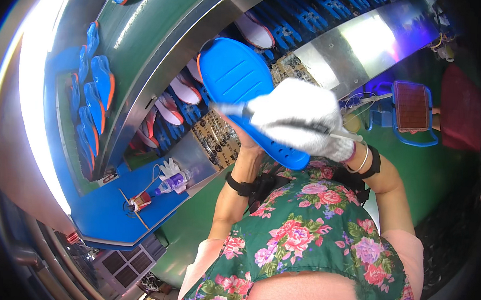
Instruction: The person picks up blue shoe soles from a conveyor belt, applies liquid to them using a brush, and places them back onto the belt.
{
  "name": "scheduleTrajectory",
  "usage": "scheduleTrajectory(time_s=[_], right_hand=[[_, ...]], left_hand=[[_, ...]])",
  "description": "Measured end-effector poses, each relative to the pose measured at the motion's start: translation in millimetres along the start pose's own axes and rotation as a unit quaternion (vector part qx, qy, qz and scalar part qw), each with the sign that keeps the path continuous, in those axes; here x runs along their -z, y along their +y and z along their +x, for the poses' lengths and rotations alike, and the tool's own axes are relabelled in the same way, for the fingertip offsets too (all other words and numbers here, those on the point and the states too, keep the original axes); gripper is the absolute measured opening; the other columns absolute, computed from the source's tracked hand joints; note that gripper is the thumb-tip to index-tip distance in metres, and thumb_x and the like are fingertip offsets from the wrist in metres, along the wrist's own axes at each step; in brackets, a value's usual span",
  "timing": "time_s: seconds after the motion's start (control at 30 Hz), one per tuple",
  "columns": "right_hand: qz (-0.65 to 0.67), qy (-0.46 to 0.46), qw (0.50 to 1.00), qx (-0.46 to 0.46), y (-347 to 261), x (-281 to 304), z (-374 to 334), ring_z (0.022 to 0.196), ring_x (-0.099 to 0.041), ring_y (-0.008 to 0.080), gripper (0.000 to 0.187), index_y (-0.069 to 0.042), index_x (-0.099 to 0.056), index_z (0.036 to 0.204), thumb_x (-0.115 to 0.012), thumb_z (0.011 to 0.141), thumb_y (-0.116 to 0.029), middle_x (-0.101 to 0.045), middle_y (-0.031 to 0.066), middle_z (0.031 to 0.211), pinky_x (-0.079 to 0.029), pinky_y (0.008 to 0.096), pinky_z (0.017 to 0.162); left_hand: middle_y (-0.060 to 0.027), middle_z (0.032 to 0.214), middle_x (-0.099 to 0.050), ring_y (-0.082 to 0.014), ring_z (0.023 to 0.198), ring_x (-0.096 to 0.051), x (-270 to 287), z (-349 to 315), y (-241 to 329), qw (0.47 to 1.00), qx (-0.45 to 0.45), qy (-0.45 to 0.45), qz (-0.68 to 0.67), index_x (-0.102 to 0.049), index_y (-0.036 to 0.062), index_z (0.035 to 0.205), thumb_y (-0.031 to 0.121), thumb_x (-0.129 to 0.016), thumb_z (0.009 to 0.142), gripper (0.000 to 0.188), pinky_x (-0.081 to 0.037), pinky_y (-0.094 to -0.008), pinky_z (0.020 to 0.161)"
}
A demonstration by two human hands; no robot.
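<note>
A blue shoe sole (237,69) with an orange edge is held up in front of me, its ridged face toward me and its holed end pointing down to the right. My left hand (246,138) grips it from beneath, with most of its fingers hidden behind it. Over the sole is my right hand (301,118) in a white knit glove, closed round a slim brush-like tool (229,110). Motion blurs the tool's tip, which lies across the sole; I cannot tell whether it touches. The tool's pale rear end sticks out past my right wrist.
Beyond the sole, a rack (310,19) with blue holders carries white-topped shoes (185,89). Blue soles (101,79) lie on a green conveyor belt (143,33) at the left. A blue shelf (114,214) bears a purple-labelled bottle (172,183). At right stands a blue-framed stool (412,106).
</note>
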State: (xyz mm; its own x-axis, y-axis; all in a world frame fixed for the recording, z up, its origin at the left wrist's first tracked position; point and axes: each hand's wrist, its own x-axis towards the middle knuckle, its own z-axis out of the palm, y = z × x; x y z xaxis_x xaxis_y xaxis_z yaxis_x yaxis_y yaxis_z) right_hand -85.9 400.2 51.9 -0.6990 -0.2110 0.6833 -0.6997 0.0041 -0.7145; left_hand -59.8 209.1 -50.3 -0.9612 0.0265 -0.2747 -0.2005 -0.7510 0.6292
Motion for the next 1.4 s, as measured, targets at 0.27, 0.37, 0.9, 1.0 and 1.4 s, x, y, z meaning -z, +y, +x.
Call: scheduleTrajectory(time_s=[0.27, 0.37, 0.9, 1.0, 1.4], right_hand=[[0.015, -0.071, 0.996, 0.054, -5.2, -2.3, -9.2, 0.089, -0.072, 0.0261, 0.025, -0.011, -0.078, 0.107, -0.079, 0.081, -0.01, -0.077, 0.0091, 0.105, -0.058, 0.0387, 0.077], [0.012, -0.029, 0.999, -0.007, 9.4, 9.1, -10.9, 0.093, -0.073, 0.0275, 0.025, -0.01, -0.079, 0.108, -0.078, 0.084, -0.013, -0.077, 0.0102, 0.11, -0.058, 0.0389, 0.081], [-0.025, -0.062, 0.997, 0.034, -7.5, -10.7, -41.6, 0.085, -0.071, 0.0252, 0.028, -0.012, -0.079, 0.109, -0.081, 0.081, -0.012, -0.076, 0.0051, 0.102, -0.058, 0.039, 0.075], [0.092, -0.056, 0.992, -0.059, -4.6, -0.7, -37.8, 0.085, -0.073, 0.0249, 0.022, -0.013, -0.081, 0.102, -0.082, 0.08, -0.008, -0.079, 0.0044, 0.104, -0.06, 0.0369, 0.077], [0.015, -0.068, 0.997, -0.025, -3.9, 1.9, -49.6, 0.085, -0.072, 0.0263, 0.026, -0.012, -0.08, 0.106, -0.081, 0.08, -0.008, -0.078, 0.0063, 0.106, -0.059, 0.0368, 0.076]], left_hand=[[-0.0123, 0.15, -0.05, -0.0321, 0.135, -0.051, 21.5, 9.4, 15.3, 0.988, 0.047, -0.141, -0.041, -0.032, 0.0114, 0.16, 0.093, -0.031, 0.088, 0.108, -0.042, -0.0514, 0.116], [-0.0181, 0.142, -0.056, -0.0343, 0.124, -0.06, -13.4, -1.1, 25.6, 0.998, 0.066, 0.024, 0.008, -0.037, 0.0087, 0.155, 0.097, -0.035, 0.082, 0.114, -0.051, -0.052, 0.106], [-0.0194, 0.104, -0.066, -0.0376, 0.083, -0.067, -13.5, 21.7, 31.1, 0.976, 0.097, -0.174, -0.091, -0.05, 0.0015, 0.137, 0.105, -0.038, 0.069, 0.125, -0.055, -0.05, 0.073], [-0.0177, 0.102, -0.065, -0.0357, 0.083, -0.066, -10.8, 26.7, 33.4, 0.972, 0.048, -0.193, -0.128, -0.051, 0.0021, 0.135, 0.105, -0.04, 0.069, 0.123, -0.053, -0.0506, 0.076], [-0.0133, 0.099, -0.062, -0.0288, 0.083, -0.063, -15.7, 36.0, 43.3, 0.965, 0.046, -0.206, -0.157, -0.05, 0.004, 0.136, 0.105, -0.042, 0.065, 0.124, -0.052, -0.0485, 0.078]])
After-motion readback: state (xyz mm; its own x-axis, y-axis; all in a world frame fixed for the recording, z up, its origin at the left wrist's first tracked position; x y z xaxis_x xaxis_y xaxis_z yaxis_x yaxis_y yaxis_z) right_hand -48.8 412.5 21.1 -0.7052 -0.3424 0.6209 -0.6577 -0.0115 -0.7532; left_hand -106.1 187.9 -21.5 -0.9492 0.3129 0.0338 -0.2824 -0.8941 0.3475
